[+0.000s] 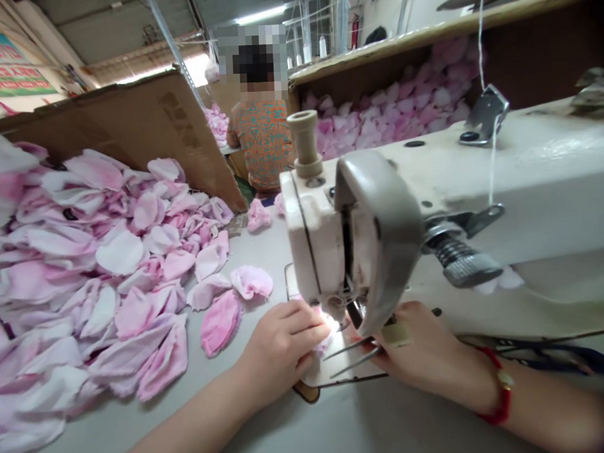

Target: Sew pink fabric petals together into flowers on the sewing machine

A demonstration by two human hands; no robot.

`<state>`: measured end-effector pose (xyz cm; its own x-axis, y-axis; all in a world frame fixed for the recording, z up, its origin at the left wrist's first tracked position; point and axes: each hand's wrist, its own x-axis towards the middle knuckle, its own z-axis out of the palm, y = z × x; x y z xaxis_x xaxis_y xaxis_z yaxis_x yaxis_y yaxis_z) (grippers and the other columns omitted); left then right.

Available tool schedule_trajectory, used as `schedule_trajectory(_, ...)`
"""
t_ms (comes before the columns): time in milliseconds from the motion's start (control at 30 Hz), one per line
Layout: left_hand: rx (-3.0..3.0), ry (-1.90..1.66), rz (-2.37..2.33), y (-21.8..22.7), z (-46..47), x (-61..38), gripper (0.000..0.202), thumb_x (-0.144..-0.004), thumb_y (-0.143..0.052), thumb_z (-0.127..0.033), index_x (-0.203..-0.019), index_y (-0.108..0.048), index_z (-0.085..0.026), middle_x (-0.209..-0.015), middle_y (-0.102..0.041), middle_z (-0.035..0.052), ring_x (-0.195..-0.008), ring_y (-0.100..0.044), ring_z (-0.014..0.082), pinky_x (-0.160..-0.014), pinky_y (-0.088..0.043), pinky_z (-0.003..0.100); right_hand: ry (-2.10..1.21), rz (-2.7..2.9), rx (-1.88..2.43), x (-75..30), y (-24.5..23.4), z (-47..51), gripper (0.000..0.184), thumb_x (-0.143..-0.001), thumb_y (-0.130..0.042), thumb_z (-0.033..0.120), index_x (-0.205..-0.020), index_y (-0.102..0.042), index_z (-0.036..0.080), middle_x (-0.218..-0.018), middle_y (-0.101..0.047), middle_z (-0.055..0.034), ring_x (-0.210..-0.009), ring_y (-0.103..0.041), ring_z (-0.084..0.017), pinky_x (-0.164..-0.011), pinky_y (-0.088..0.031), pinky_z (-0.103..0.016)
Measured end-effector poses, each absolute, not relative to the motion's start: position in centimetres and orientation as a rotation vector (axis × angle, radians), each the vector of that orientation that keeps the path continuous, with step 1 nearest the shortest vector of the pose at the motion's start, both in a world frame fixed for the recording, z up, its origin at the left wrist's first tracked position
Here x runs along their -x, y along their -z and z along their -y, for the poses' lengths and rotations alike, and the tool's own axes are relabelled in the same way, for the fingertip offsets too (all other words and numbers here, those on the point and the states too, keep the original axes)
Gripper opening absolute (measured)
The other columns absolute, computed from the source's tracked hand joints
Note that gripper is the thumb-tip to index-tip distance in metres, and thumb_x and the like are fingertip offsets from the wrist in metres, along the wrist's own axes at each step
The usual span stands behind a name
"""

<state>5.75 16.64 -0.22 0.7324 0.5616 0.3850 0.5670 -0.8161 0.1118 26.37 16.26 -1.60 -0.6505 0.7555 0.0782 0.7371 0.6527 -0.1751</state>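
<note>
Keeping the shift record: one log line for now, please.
left hand: on pink fabric | right hand: holding tweezers | place: sewing machine | nearby: pile of pink pieces

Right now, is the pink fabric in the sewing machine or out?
In: the pink fabric runs under the sewing machine head, beneath the left hand.

a small bit of soft pink cloth lies flat by the foot of the sewing machine; the left hand covers most of it; only a pale edge shows.
</note>
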Motion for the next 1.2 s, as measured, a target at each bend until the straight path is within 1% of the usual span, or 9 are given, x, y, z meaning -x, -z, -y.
schedule_trajectory(100, 2.927, 0.598, 0.990, 0.5, -16.4, -6.0, 0.025, -0.083, -0.034, -0.013, -0.097, -0.055, -0.019, -0.091, -0.063, 0.0018, -0.082, -0.055, 0.0142, -0.073, -0.044, 0.028, -0.267, 2.752, 1.174, -25.6, 2.0, -15.5, 0.021, -0.076, -0.042, 0.014, -0.089, -0.058, 0.019, -0.070, -0.063, -0.0007, -0.060, -0.056, -0.016, -0.052, -0.032, -0.028)
schedule_trajectory(200, 2.908, 0.576, 1.020, 0.8, -16.2, -6.3, 0.023, -0.085, -0.034, -0.017, -0.093, -0.055, -0.019, -0.091, -0.062, 0.0027, -0.080, -0.054, 0.0158, -0.071, -0.043, 0.030, -0.306, 2.745, 1.040, -25.0, 2.1, -14.4, 0.034, -0.073, -0.043, 0.009, -0.105, -0.050, 0.017, -0.069, -0.061, 0.0018, -0.057, -0.054, -0.013, -0.048, -0.029, -0.027)
schedule_trajectory(367, 2.895, 0.486, 0.972, 0.9, -16.0, -6.7, 0.020, -0.086, -0.036, -0.021, -0.094, -0.054, -0.017, -0.085, -0.060, 0.0031, -0.078, -0.052, 0.0170, -0.078, -0.041, 0.035, -0.221, 2.842, 1.047, -24.5, 2.4, -13.2, 0.041, -0.072, -0.045, 0.010, -0.113, -0.046, 0.012, -0.065, -0.058, -0.0001, -0.056, -0.054, -0.015, -0.044, -0.026, -0.029)
schedule_trajectory(567, 2.832, 0.384, 1.026, 1.6, -15.6, -6.9, 0.017, -0.085, -0.037, -0.014, -0.094, -0.052, -0.015, -0.084, -0.057, 0.0032, -0.079, -0.050, 0.0160, -0.080, -0.040, 0.031, -0.294, 2.806, 1.049, -24.8, 1.8, -13.8, 0.040, -0.071, -0.046, 0.009, -0.111, -0.046, 0.015, -0.071, -0.060, 0.0003, -0.059, -0.055, -0.014, -0.048, -0.031, -0.027)
schedule_trajectory(667, 2.765, 0.406, 1.018, 2.3, -15.9, -7.2, 0.018, -0.086, -0.036, -0.014, -0.092, -0.052, -0.015, -0.085, -0.057, 0.0045, -0.079, -0.050, 0.0162, -0.076, -0.042, 0.031, -0.374, 2.692, 1.023, -25.3, 1.7, -14.7, 0.032, -0.073, -0.047, 0.013, -0.105, -0.049, 0.020, -0.074, -0.062, 0.0023, -0.060, -0.055, -0.011, -0.052, -0.032, -0.024)
schedule_trajectory(800, 2.715, 0.406, 0.980, 2.3, -16.3, -7.4, 0.022, -0.087, -0.031, -0.014, -0.080, -0.052, -0.016, -0.076, -0.056, 0.0032, -0.068, -0.050, 0.0141, -0.066, -0.043, 0.029, -0.241, 2.661, 1.022, -25.8, 2.3, -15.7, 0.022, -0.072, -0.048, 0.017, -0.093, -0.053, 0.021, -0.069, -0.063, 0.0025, -0.057, -0.056, -0.013, -0.052, -0.032, -0.025)
schedule_trajectory(900, 2.721, 0.472, 0.959, 1.6, -16.5, -7.0, 0.022, -0.087, -0.032, -0.013, -0.075, -0.050, -0.016, -0.070, -0.054, 0.0010, -0.064, -0.049, 0.0131, -0.059, -0.043, 0.026, -0.163, 2.665, 0.994, -26.0, 2.6, -16.1, 0.030, -0.070, -0.048, 0.016, -0.099, -0.053, 0.021, -0.071, -0.064, 0.0018, -0.058, -0.057, -0.015, -0.051, -0.032, -0.026)
schedule_trajectory(1000, 2.765, 0.575, 0.862, 1.0, -16.9, -6.2, 0.020, -0.087, -0.035, -0.012, -0.075, -0.050, -0.015, -0.073, -0.056, 0.0021, -0.067, -0.051, 0.0123, -0.061, -0.045, 0.024, -0.107, 2.638, 0.986, -26.0, 2.5, -16.2, 0.037, -0.072, -0.047, 0.016, -0.108, -0.051, 0.022, -0.068, -0.064, 0.0017, -0.055, -0.057, -0.015, -0.048, -0.031, -0.026)
schedule_trajectory(1200, 2.691, 0.723, 0.703, 1.0, -17.9, -5.1, 0.013, -0.084, -0.042, -0.012, -0.084, -0.055, -0.010, -0.074, -0.058, 0.0077, -0.077, -0.055, 0.0174, -0.067, -0.049, 0.030, -0.228, 2.692, 1.070, -25.8, 1.9, -15.9, 0.039, -0.074, -0.045, 0.016, -0.112, -0.049, 0.023, -0.067, -0.063, 0.0014, -0.055, -0.056, -0.014, -0.048, -0.030, -0.025)
